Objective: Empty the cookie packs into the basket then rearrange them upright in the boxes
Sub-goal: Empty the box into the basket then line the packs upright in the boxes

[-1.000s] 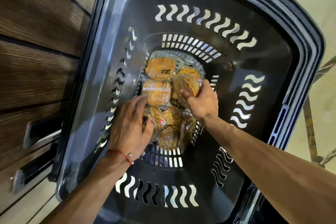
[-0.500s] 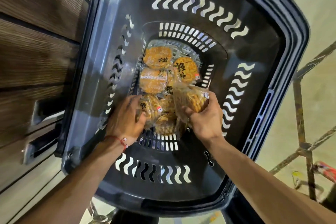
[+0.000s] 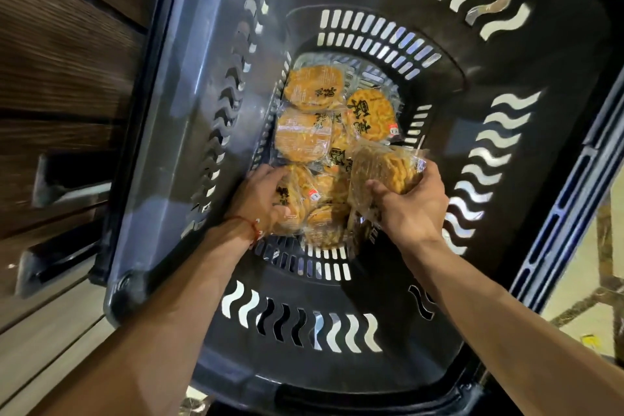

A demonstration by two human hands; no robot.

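Packs: round cookies in clear wrappers, heaped flat and overlapping on the basket's floor, so the emptying step looks done.
Held pack: lifted just above the right side of the heap and tilted on edge, probably being pulled out to stand in a box.
Right hand: fingers and thumb are curled round the held pack's lower edge, clamping the wrapper. More wrapper hangs below the palm, and I cannot tell whether that is a second pack.
Left hand: down at the near-left end of the heap, fingers over and thumb against a near pack, closed on it. It is likely gathering that one while the other hand lifts.
Basket: deep dark plastic with slotted walls. Both forearms reach in over its near rim because the packs lie at the very bottom.
Boxes: not in view, so the packs' destination cannot be told.
Thread: red, round the left wrist, inside the basket.
Panelling: dark wood, close along the basket's left side.
Risk: the wrappers look slippery and the cookies brittle, so a firm but gentle grip suits.
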